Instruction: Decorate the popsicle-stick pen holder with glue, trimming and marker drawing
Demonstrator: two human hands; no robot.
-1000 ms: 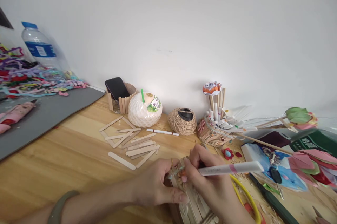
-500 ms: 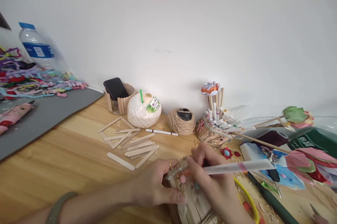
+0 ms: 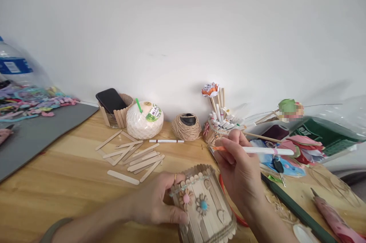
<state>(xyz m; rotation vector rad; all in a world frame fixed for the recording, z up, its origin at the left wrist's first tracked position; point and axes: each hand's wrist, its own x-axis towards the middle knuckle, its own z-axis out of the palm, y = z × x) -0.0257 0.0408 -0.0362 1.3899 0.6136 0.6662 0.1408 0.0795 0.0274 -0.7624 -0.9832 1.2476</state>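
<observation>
My left hand [image 3: 157, 203] grips the left side of a craft-stick box [image 3: 211, 216], its thumb pressed on the front. On that face sit a pink-centred flower [image 3: 186, 199], a blue-centred flower [image 3: 203, 205] and small heart shapes. Twine wraps the box's lower end, and a glittery cord crosses near its scalloped top. Up and to the right, clear of the box, my right hand [image 3: 240, 170] pinches a white marker pen [image 3: 265, 151] with a pink band. The pen's orange end points left.
Loose craft sticks [image 3: 145, 161] lie left of the box. Behind them stand a stick holder with a phone [image 3: 111, 100], a wrapped coconut [image 3: 144, 121] and a twine ball [image 3: 186, 127]. A marker holder [image 3: 220, 123], dark green tool [image 3: 294, 205] and pink glue gun [image 3: 333, 216] are rightward.
My right hand has lifted the marker pen up and away from the box, uncovering its front. My left hand still grips the box. The camera view has shifted right.
</observation>
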